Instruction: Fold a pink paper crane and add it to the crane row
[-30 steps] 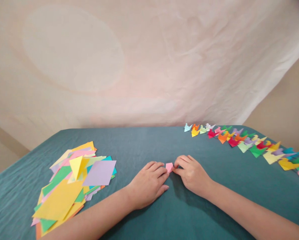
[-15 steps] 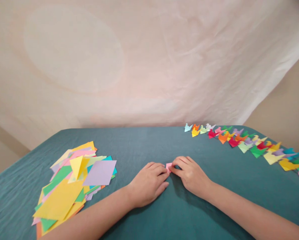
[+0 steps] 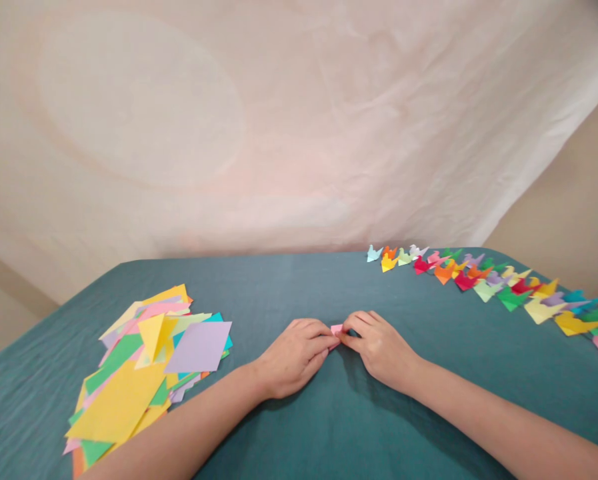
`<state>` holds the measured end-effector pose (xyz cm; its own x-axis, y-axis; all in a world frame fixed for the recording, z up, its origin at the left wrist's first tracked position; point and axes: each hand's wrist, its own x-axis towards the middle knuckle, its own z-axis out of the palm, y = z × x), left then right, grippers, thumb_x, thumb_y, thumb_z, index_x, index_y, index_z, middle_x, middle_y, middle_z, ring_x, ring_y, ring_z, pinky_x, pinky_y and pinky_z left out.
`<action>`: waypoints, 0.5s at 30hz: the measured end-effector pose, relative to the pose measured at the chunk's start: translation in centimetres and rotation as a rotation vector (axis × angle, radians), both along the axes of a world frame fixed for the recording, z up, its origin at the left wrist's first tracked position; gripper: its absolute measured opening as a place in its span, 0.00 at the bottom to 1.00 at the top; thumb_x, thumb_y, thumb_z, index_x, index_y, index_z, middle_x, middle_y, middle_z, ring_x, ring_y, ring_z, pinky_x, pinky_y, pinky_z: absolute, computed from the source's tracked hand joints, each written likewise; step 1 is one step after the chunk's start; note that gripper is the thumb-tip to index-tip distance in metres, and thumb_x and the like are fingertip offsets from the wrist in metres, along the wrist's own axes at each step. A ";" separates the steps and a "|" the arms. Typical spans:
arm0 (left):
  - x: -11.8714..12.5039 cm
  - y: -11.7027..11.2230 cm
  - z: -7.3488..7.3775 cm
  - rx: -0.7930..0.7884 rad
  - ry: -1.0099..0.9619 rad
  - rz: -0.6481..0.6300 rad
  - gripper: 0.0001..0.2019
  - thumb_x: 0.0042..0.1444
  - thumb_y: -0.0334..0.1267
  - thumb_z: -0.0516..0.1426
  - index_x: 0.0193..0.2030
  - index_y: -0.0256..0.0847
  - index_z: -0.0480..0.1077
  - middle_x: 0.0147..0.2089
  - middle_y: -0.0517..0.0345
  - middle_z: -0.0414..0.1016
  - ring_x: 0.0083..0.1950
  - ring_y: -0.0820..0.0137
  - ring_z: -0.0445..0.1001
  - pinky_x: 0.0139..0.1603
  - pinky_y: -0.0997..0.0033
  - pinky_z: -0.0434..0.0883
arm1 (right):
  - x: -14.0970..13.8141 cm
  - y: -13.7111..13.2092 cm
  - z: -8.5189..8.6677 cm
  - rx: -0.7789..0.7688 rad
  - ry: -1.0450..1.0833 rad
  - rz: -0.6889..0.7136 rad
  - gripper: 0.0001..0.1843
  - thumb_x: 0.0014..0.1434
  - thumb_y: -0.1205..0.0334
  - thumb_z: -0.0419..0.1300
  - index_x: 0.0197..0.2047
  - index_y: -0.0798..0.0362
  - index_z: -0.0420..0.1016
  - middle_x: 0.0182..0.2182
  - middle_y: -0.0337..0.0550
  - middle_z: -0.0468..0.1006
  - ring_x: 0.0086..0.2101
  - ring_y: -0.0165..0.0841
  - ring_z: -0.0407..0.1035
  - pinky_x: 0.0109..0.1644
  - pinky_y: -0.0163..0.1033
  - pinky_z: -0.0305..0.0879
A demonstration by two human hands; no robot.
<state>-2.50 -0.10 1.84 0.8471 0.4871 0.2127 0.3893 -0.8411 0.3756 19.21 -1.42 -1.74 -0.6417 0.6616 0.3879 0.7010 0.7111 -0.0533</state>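
A small folded pink paper [image 3: 336, 329] lies on the teal tablecloth [image 3: 329, 427] in the middle of the table, mostly covered by fingers. My left hand [image 3: 293, 357] rests on the cloth with its fingertips pinched on the paper's left side. My right hand [image 3: 379, 347] meets it from the right, fingers curled and pressed onto the same paper. Both forearms stretch back toward the near edge.
A loose pile of coloured paper squares [image 3: 143, 360], yellow, green, lilac and pink, lies at the left. A long row of several folded paper cranes [image 3: 483, 283] in many colours runs along the far right. A pale wrinkled sheet [image 3: 279, 133] hangs behind the table.
Both hands have closed in on the pink paper, which shows less than before. The left hand's fingers have curled and shifted slightly up and right.
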 end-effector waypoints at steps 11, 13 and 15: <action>-0.2 0.1 -0.3 0.123 0.093 -0.014 0.19 0.58 0.29 0.47 0.57 0.42 0.61 0.53 0.52 0.66 0.57 0.64 0.60 0.58 0.60 0.57 | 0.0 0.2 -0.2 0.033 0.013 0.026 0.13 0.64 0.67 0.49 0.46 0.54 0.73 0.36 0.48 0.71 0.40 0.36 0.62 0.42 0.41 0.57; -0.2 0.0 -0.2 0.171 0.130 -0.011 0.20 0.57 0.29 0.49 0.57 0.41 0.61 0.53 0.53 0.66 0.58 0.63 0.59 0.59 0.59 0.56 | 0.0 0.2 -0.2 0.035 0.008 0.024 0.13 0.64 0.67 0.49 0.46 0.54 0.73 0.37 0.47 0.71 0.40 0.36 0.62 0.42 0.41 0.57; -0.2 -0.1 0.0 0.222 0.162 -0.008 0.20 0.56 0.31 0.51 0.57 0.40 0.61 0.52 0.52 0.67 0.59 0.62 0.57 0.59 0.58 0.55 | 0.1 0.2 -0.2 0.030 0.004 0.019 0.13 0.63 0.67 0.50 0.45 0.54 0.73 0.37 0.47 0.71 0.41 0.36 0.62 0.43 0.41 0.57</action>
<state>-2.69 -0.16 1.82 0.8826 0.4364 0.1751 0.4219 -0.8993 0.1151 19.31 -1.24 -1.97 -0.6526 0.6375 0.4096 0.6873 0.7256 -0.0343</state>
